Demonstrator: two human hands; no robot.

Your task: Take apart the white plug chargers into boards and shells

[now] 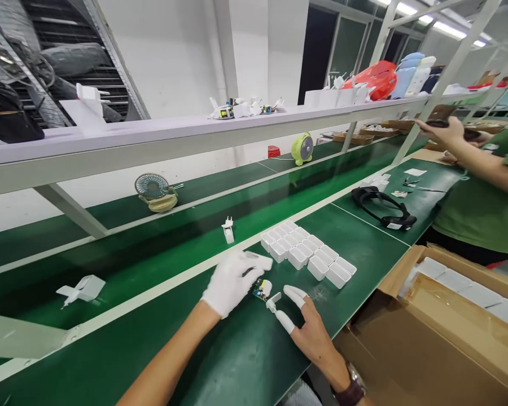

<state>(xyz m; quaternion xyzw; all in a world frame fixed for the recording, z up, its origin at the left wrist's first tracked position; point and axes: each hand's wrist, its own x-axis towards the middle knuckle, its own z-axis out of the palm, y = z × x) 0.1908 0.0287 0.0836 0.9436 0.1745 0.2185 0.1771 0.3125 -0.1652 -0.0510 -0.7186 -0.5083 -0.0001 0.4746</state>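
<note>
Taking the circuit board [261, 288] as the clock's centre, you are seeing it lying bare on the green worktop [237, 361], outside any casing, so this unit is looking unfinished. Your gloved left hand [231, 285], towards nine, is gripping a white casing [260, 261] at twelve, near the board. Your right hand [311, 330], between four and five, is curving thumb and forefinger around a plug piece [273, 303] just beside the board; whether they are pinching it, I cannot tell. On the belt [186, 239], a plug-bearing casing [228, 231] is lying at eleven and a second plug-bearing casing [88, 288] at nine, both seeming further along. Between one and two, grouped casings [297, 257] are standing open-topped, showing no boards, seemingly unfitted. Between three and four, a cardboard box [385, 355] is holding white pieces [491, 311] in rows.
</note>
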